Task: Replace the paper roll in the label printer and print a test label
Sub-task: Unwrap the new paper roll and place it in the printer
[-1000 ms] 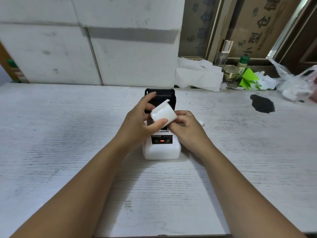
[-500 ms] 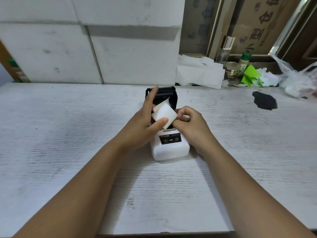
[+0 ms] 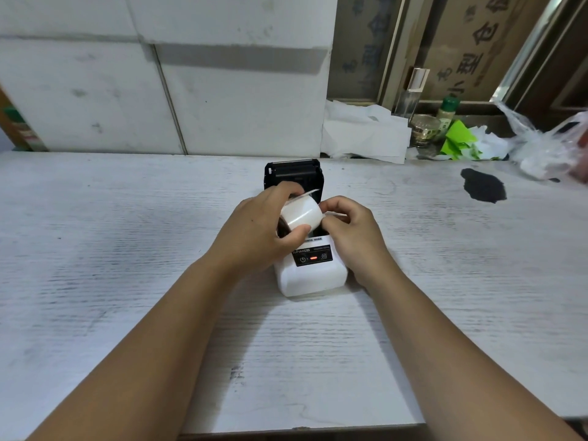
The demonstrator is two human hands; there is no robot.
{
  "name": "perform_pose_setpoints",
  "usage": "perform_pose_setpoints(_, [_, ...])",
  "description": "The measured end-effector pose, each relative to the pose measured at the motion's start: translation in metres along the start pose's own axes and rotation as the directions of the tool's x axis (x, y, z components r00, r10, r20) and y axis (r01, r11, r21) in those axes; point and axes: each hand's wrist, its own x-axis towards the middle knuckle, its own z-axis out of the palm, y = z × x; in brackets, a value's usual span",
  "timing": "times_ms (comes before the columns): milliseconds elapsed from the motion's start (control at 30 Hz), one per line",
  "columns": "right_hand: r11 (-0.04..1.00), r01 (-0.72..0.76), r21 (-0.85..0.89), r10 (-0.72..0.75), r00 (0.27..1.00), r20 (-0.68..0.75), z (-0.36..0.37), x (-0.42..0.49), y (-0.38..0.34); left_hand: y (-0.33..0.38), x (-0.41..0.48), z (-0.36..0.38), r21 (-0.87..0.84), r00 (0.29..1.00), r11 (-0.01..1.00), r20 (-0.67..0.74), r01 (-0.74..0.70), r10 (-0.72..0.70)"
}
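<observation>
A small white label printer (image 3: 310, 275) stands mid-table with its black lid (image 3: 294, 175) swung open toward the wall. A red light shows on its dark front panel (image 3: 313, 256). My left hand (image 3: 254, 233) grips a white paper roll (image 3: 300, 214) between thumb and fingers, just above the open paper bay. My right hand (image 3: 350, 232) touches the roll's right end, its fingertips pinched on it. The bay itself is mostly hidden by the roll and my hands.
The white wood-grain table (image 3: 127, 265) runs to a near edge at the bottom. A dark stain (image 3: 483, 186) marks the right side. White paper sheets (image 3: 362, 135), a glass jar (image 3: 424, 130), a green-capped bottle (image 3: 447, 111), green scraps (image 3: 458, 140) and a plastic bag (image 3: 547, 148) clutter the back right.
Both hands have lowered the roll toward the open bay and turned it. The printer sits slightly more to the right and is angled in view.
</observation>
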Motion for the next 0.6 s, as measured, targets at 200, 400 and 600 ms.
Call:
perform_pose_setpoints(200, [0.998,-0.02,0.066,0.022,0.999,-0.039,0.002,0.002,0.004,0.004,0.006,-0.009,0.002,0.992,0.999,0.117,0.037,-0.037])
perform_pose_setpoints(400, [0.983,-0.053,0.177,0.064,0.996,-0.059,0.005,0.008,0.009,0.012,0.017,-0.015,0.066,0.936,0.99,0.325,0.124,-0.139])
perform_pose_setpoints(600, [0.963,-0.09,0.253,0.097,0.995,-0.017,0.004,0.014,0.013,0.021,0.033,-0.023,0.177,0.885,0.971,0.411,0.158,-0.219])
